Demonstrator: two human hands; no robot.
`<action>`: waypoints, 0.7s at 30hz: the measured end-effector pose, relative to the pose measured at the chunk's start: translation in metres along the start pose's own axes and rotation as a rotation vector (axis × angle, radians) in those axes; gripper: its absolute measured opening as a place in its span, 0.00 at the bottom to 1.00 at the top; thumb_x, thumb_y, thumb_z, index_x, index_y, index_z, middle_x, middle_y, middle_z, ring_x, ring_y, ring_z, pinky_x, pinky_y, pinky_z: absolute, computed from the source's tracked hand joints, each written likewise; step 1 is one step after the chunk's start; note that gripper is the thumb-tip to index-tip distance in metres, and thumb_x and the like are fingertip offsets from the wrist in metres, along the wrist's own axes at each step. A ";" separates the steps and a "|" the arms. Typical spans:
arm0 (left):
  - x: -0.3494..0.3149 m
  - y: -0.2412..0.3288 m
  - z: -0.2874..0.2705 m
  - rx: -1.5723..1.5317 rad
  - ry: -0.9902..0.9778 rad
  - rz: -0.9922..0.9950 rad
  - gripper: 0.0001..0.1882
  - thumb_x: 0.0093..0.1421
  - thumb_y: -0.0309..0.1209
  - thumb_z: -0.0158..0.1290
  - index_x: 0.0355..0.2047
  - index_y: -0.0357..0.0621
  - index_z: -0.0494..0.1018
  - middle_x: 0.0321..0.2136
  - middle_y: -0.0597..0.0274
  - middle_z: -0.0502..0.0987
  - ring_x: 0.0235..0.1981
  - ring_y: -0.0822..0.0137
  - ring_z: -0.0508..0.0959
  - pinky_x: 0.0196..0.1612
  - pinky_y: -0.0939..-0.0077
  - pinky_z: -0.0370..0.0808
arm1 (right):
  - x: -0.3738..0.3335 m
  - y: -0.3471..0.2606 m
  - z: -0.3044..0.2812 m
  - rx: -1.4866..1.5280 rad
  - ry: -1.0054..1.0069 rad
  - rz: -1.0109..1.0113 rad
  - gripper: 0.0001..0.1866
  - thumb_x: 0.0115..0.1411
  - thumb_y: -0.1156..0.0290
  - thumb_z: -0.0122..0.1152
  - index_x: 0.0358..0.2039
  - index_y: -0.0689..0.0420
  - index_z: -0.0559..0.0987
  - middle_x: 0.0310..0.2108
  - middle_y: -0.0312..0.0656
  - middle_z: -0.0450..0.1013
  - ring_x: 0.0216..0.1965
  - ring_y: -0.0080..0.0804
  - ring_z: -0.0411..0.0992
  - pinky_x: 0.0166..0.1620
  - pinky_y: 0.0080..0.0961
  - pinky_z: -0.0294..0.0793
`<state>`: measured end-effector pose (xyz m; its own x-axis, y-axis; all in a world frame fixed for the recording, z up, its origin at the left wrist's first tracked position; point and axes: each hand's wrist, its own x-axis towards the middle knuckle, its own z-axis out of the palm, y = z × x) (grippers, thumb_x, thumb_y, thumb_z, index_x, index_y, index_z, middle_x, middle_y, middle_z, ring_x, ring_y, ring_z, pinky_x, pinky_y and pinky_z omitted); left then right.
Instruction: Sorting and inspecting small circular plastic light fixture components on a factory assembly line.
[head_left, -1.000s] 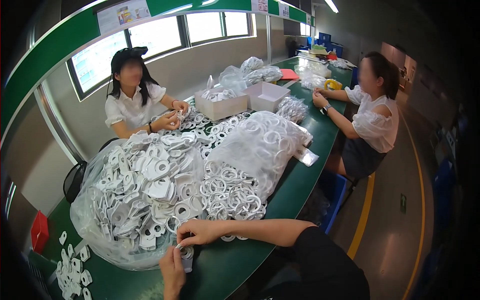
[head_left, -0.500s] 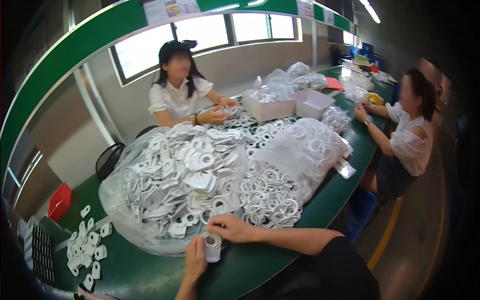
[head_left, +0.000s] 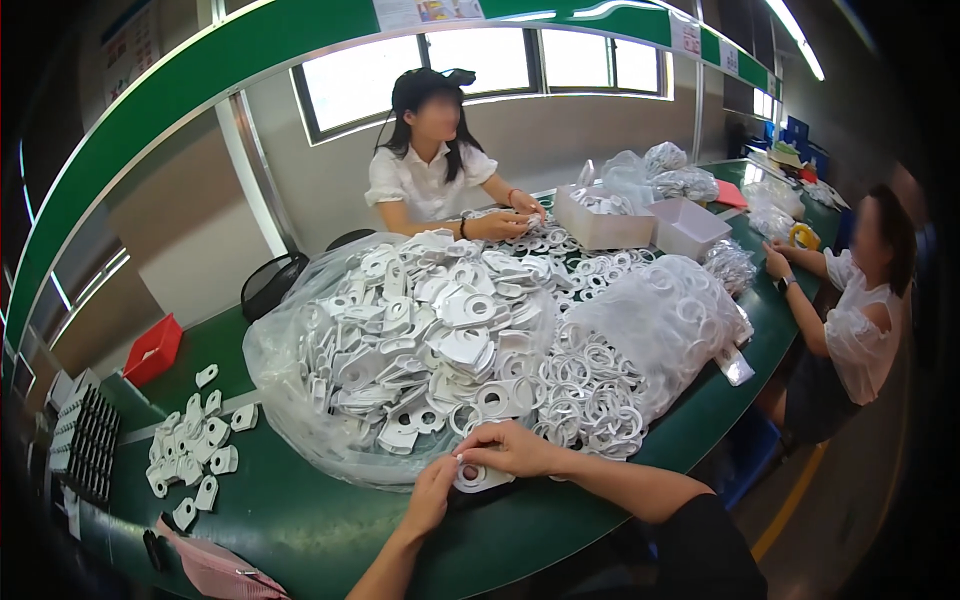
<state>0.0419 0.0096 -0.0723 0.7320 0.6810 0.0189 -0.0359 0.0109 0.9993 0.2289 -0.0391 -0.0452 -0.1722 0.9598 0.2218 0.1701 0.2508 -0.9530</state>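
Close to the table's near edge, my left hand [head_left: 432, 497] grips a flat white plastic part [head_left: 486, 482] with a round hole in it. Fingers of my right hand [head_left: 512, 448] are pinched together on the upper edge of that same part, and the two hands nearly meet there. Just beyond them lies a big clear plastic bag [head_left: 290, 400], spread under a heap of similar white parts [head_left: 430, 340]. Loose white rings [head_left: 600, 400] lie to the right of the heap, beside a second clear bag [head_left: 670, 320] full of rings.
A small group of white parts [head_left: 190, 455] lies at left, near a red bin [head_left: 155, 350] and black stacked trays [head_left: 85, 440]. A pink pouch [head_left: 215, 565] sits at the near edge. White boxes [head_left: 690, 228] stand farther back. Co-workers [head_left: 430, 185] sit across and at right.
The view has shifted, so the scene sits farther right. My right hand has come closer to my left, and the white part between them has turned from upright to lying more sideways.
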 end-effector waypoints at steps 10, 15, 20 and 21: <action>-0.005 0.015 0.006 0.342 -0.069 0.078 0.14 0.64 0.34 0.41 0.36 0.35 0.70 0.24 0.62 0.70 0.26 0.74 0.67 0.31 0.80 0.64 | -0.001 -0.006 -0.014 -0.194 -0.173 -0.040 0.09 0.55 0.70 0.57 0.35 0.61 0.77 0.29 0.43 0.74 0.30 0.30 0.72 0.35 0.22 0.69; -0.004 0.019 0.012 0.249 -0.131 0.055 0.14 0.63 0.33 0.41 0.34 0.32 0.70 0.28 0.59 0.72 0.31 0.71 0.69 0.37 0.78 0.65 | -0.005 -0.011 -0.023 -0.184 -0.234 0.013 0.10 0.55 0.71 0.58 0.36 0.62 0.77 0.28 0.42 0.74 0.31 0.25 0.72 0.35 0.20 0.70; -0.005 0.008 0.011 0.423 0.126 0.103 0.14 0.62 0.35 0.41 0.32 0.36 0.70 0.23 0.51 0.73 0.24 0.59 0.72 0.31 0.71 0.67 | 0.001 -0.017 -0.009 -0.209 -0.110 0.078 0.10 0.57 0.69 0.57 0.36 0.62 0.77 0.27 0.40 0.74 0.30 0.22 0.71 0.35 0.18 0.69; -0.006 0.009 0.011 0.421 0.152 0.102 0.14 0.62 0.35 0.41 0.32 0.36 0.70 0.23 0.51 0.73 0.24 0.59 0.72 0.31 0.71 0.67 | -0.001 -0.007 -0.003 -0.181 -0.068 0.057 0.11 0.57 0.68 0.56 0.35 0.62 0.77 0.26 0.40 0.74 0.29 0.21 0.70 0.34 0.19 0.69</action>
<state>0.0448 -0.0028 -0.0628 0.6298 0.7633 0.1440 0.2003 -0.3387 0.9194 0.2309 -0.0411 -0.0379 -0.2212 0.9639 0.1479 0.3524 0.2204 -0.9095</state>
